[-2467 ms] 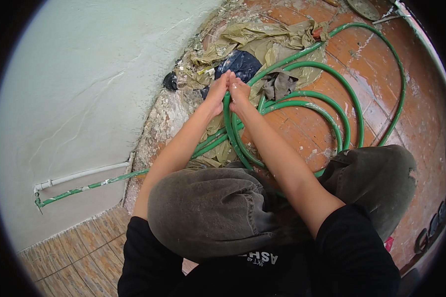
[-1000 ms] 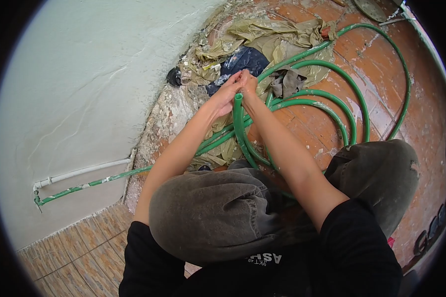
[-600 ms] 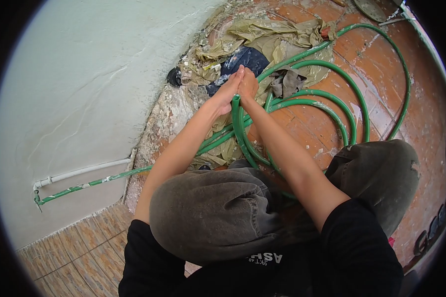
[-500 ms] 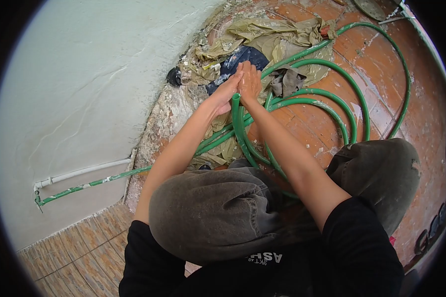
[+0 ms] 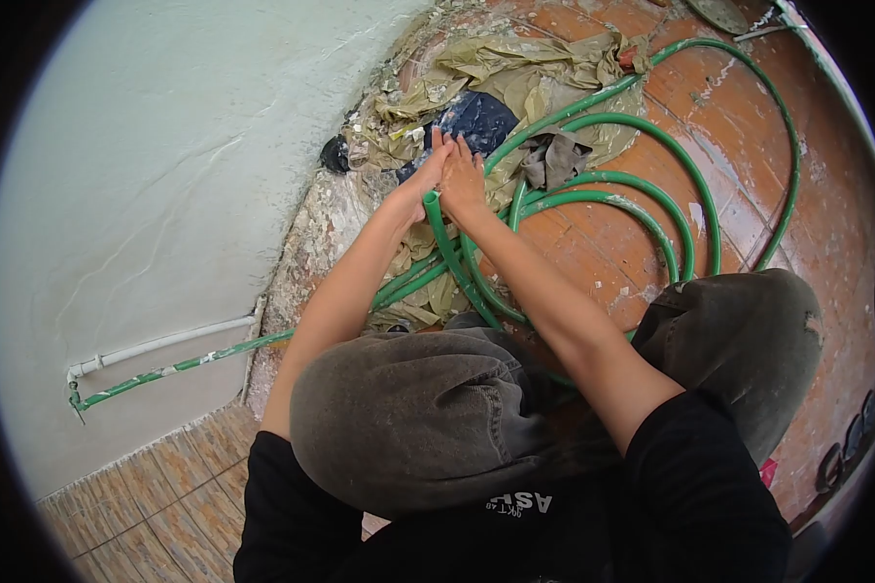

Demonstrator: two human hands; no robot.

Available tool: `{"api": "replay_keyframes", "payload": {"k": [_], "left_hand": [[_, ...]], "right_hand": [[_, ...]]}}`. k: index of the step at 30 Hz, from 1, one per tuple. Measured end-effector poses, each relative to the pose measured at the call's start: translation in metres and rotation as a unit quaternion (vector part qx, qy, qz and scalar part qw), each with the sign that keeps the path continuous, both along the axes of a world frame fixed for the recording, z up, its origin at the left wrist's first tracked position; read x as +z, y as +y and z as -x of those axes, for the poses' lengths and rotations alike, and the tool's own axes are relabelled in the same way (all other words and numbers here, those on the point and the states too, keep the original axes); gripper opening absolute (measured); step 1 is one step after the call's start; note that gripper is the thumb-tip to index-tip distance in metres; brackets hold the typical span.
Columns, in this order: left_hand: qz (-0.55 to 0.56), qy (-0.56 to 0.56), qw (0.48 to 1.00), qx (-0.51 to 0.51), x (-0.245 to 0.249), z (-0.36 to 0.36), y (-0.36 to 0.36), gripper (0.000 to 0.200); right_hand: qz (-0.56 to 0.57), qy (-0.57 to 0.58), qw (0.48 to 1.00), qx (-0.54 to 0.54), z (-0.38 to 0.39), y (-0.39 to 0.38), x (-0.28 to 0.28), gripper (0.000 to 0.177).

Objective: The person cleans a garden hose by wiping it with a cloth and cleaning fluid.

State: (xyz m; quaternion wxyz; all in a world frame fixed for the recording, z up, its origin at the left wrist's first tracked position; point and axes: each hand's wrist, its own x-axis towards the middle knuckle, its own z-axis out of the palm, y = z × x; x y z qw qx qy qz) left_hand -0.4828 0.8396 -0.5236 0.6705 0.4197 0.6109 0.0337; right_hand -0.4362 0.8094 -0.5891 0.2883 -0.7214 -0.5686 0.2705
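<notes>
My left hand (image 5: pixel 425 183) and my right hand (image 5: pixel 463 183) are pressed against each other, palms inward. Fingers on the right hand are stretched out and slightly apart; those of the left hand are extended too, partly hidden behind it. The right hand looks wet. Close below both hands, the cut end of a green hose (image 5: pixel 441 233) stands up at my left wrist. Beyond the fingertips lies a dark blue cloth (image 5: pixel 480 119) spattered with white.
Loops of the green hose spread over orange floor tiles (image 5: pixel 593 253) to the right. One stretch runs to a tap (image 5: pixel 75 394) on the pale wall (image 5: pixel 165 175). A crumpled tan sheet (image 5: pixel 515 63) and a grey rag (image 5: pixel 553 158) lie ahead. Sandals (image 5: pixel 829 468) sit at lower right.
Both hands have shifted a little left and down, still together, and the fingers of my right hand have spread slightly. The hose end has moved left with them.
</notes>
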Motion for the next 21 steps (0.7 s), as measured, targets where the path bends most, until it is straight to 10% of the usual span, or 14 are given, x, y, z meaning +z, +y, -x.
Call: {"api": "replay_keyframes", "payload": {"k": [13,21], "left_hand": [[0.001,-0.16,0.984,0.076,-0.013,0.007,0.003,0.055],[-0.013,-0.198,0.976,0.09,-0.016,0.01,0.008,0.036]], "right_hand": [[-0.06,0.039,0.994,-0.078,-0.001,0.006,0.005,0.046],[-0.024,0.375,0.918,-0.124,0.001,0.018,0.007,0.035]]}}
